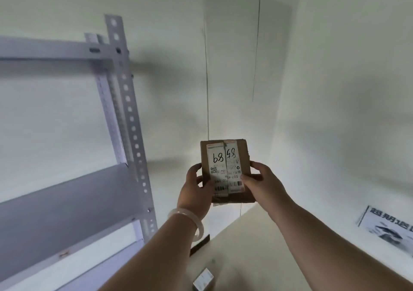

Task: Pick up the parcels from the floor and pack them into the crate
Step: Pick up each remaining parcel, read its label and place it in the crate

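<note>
A small brown cardboard parcel (242,154) with two white shipping labels and handwritten digits is held up in front of the wall corner. My left hand (195,192) grips its left edge, thumb on the front face. My right hand (262,182) grips its right edge, thumb across the lower label. Another small parcel (203,279) with a white label lies low down at the bottom edge of the view, blurred. No crate is in view.
A grey metal shelving rack (125,103) with perforated uprights stands on the left, its shelves bare. White walls meet in a corner ahead. A pale flat surface (252,246) lies below the hands. A printed sign (388,226) sits low on the right wall.
</note>
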A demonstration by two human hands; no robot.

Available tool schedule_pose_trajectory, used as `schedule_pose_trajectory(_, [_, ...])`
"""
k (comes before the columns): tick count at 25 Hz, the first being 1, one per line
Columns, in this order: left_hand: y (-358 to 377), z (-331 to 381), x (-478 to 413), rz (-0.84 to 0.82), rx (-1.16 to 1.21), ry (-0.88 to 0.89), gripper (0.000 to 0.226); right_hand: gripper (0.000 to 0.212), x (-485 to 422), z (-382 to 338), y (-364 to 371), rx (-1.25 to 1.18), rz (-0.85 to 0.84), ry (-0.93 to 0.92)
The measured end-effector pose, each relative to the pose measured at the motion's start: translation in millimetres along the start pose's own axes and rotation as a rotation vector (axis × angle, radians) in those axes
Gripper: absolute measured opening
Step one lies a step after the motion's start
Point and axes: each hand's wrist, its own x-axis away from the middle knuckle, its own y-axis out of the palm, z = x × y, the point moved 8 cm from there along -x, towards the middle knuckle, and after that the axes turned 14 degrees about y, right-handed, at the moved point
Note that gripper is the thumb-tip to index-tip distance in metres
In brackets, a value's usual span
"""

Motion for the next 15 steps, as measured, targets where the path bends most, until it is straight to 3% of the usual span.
schedule_pose_trajectory(5, [-44, 85, 23, 0.06, -0.046, 0.104, 0.05, 0.037, 58, -67, -20, -0.043, 0.034, -0.136])
schedule_pose_trajectory(10, [-85, 141, 88, 0.187, -0.138, 0.142, 0.053, 0.038, 123, -97, -20, -0.037, -0.077, -0.256])
schedule_pose_trajectory(15, [-127, 154, 163, 0.323, -0.197, 0.072, 0.055, 0.039, 184, -95, 8, -0.024, -0.222, -0.292])
